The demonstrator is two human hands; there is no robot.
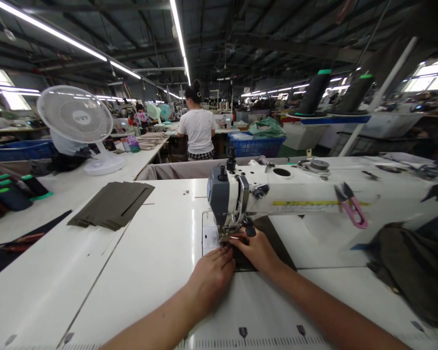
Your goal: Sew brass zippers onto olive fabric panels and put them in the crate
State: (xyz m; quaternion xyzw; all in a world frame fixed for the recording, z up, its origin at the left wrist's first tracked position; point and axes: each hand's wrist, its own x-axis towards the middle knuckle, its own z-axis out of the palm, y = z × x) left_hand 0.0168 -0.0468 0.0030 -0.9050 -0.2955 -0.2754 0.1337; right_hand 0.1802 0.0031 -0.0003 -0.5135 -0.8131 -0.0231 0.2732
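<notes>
A dark olive fabric piece (pixel 277 243) lies flat on the bed of a white sewing machine (pixel 292 187), partly under its arm. Close by the presser foot (pixel 224 234), my left hand (pixel 213 272) has its bent fingers pressed together at the fabric's left edge. My right hand (pixel 257 248) rests over the fabric just right of the needle area, thumb and forefinger closed on its edge by the foot. The fingers and the machine head hide the exact contact with the cloth.
A stack of olive fabric pieces (pixel 111 206) lies left on the table. Pink thread snips (pixel 352 206) rest against the machine arm. Dark cloth (pixel 412 272) is bunched at right. A white fan (pixel 78 119) and thread cones (pixel 12 194) stand left. A person (pixel 197 126) works ahead.
</notes>
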